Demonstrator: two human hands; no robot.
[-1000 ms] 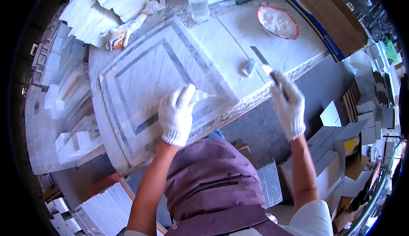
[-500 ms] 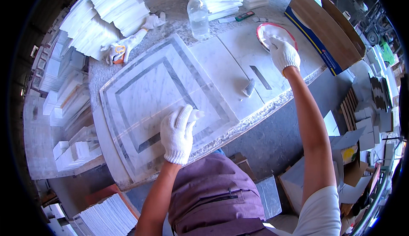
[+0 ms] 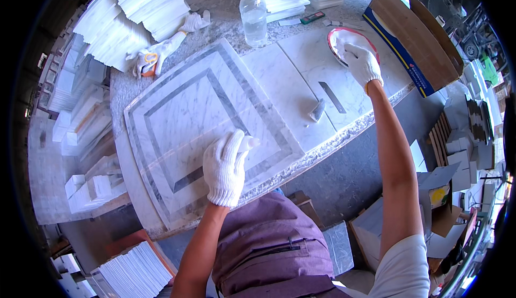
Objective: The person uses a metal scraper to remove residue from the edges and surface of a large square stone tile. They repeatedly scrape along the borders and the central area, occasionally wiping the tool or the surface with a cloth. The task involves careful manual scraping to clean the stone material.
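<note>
The inlaid marble panel (image 3: 201,118), white with grey border strips, lies flat on the stone bench (image 3: 344,137); the strips appear already set, so the work is judged to be at a filling or finishing stage, extent remaining not determinable. The gloved left hand (image 3: 226,169) rests palm-down on the panel's near edge, fingers extended, with a small white piece (image 3: 248,143) under the fingertips. The gloved right hand (image 3: 361,61) is reached into the red-rimmed bowl (image 3: 337,33) at far right; whether anything is gripped cannot be told. A scraper (image 3: 317,110) lies between the two hands. A clear bottle (image 3: 253,14) stands far centre. A brown carton (image 3: 414,37) with a blue edge lies far right.
</note>
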